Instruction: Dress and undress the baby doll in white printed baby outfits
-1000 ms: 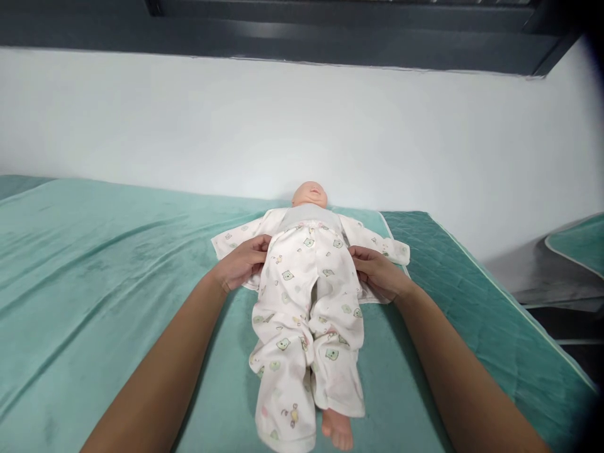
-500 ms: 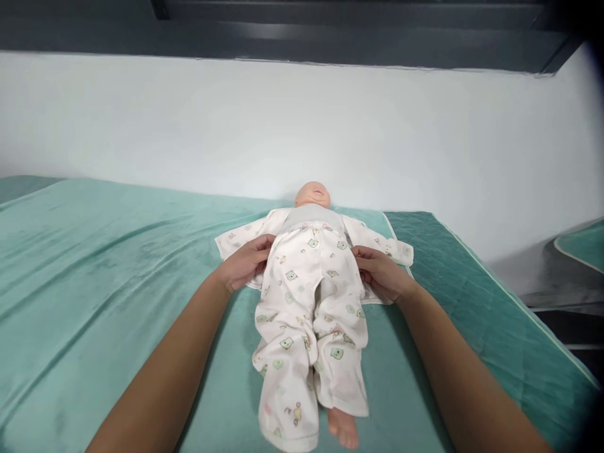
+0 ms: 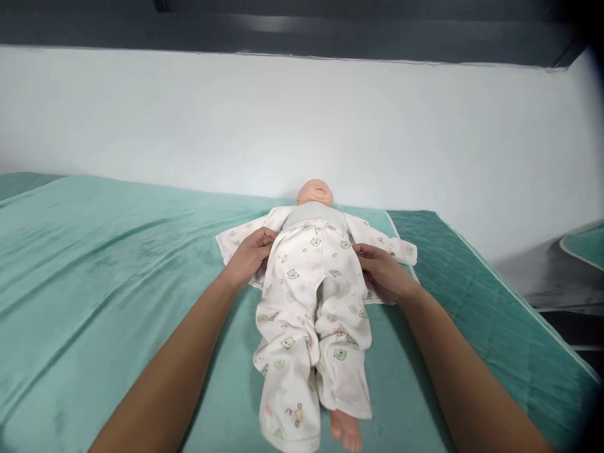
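A baby doll (image 3: 314,192) lies on its back, head toward the wall. White printed baby pants (image 3: 314,283) cover its lower body, with one bare foot showing below the right-hand leg. Beneath it spreads an open white printed baby shirt (image 3: 377,241), with both sleeves stretched outward; a grey torso shows above the waistband. My left hand (image 3: 255,250) pinches the pants' edge at the left hip. At the other hip my right hand (image 3: 381,267) has its fingers curled against the pants' side. Both sets of fingertips are partly hidden by cloth.
A light green blanket (image 3: 117,302) with creases covers the bed, over a darker quilted sheet (image 3: 476,296) at the right. Behind the doll's head rises a white wall (image 3: 236,119). A dark metal beam (image 3: 330,31) crosses the top of the view.
My left hand has risen slightly along the waist, its wrist lifting and turning inward. My right hand stays at its hip. The view has shifted a little.
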Action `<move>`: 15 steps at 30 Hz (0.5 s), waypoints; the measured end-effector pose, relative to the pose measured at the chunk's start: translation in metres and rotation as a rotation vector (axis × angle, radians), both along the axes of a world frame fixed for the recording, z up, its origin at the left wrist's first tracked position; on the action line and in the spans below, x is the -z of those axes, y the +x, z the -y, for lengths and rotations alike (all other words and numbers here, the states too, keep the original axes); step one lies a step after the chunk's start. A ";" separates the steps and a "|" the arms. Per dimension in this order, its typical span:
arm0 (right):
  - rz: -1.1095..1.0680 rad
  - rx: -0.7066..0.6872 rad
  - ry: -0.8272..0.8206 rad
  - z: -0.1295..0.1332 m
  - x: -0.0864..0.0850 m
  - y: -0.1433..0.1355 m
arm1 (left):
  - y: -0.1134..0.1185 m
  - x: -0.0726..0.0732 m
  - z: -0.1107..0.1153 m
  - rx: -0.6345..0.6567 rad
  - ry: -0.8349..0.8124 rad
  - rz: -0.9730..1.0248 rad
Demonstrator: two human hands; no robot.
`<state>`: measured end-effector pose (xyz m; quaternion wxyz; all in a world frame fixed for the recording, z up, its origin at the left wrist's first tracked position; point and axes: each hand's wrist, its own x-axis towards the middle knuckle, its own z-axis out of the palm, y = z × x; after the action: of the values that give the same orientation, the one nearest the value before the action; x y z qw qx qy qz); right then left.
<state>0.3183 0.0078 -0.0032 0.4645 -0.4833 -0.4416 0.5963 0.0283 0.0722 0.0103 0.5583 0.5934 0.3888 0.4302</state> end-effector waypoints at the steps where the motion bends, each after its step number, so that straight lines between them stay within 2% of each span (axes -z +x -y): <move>1: 0.002 -0.006 0.007 0.001 -0.001 -0.001 | 0.000 0.000 0.000 0.000 -0.009 0.008; 9: 0.001 0.005 0.004 0.002 -0.004 -0.005 | 0.006 0.001 0.002 -0.153 0.046 0.042; 15: -0.011 0.000 0.011 0.001 -0.001 -0.005 | 0.006 -0.003 0.004 -0.011 0.070 0.043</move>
<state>0.3132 0.0070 -0.0024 0.4696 -0.4775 -0.4425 0.5964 0.0340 0.0681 0.0132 0.5429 0.6010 0.3649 0.4593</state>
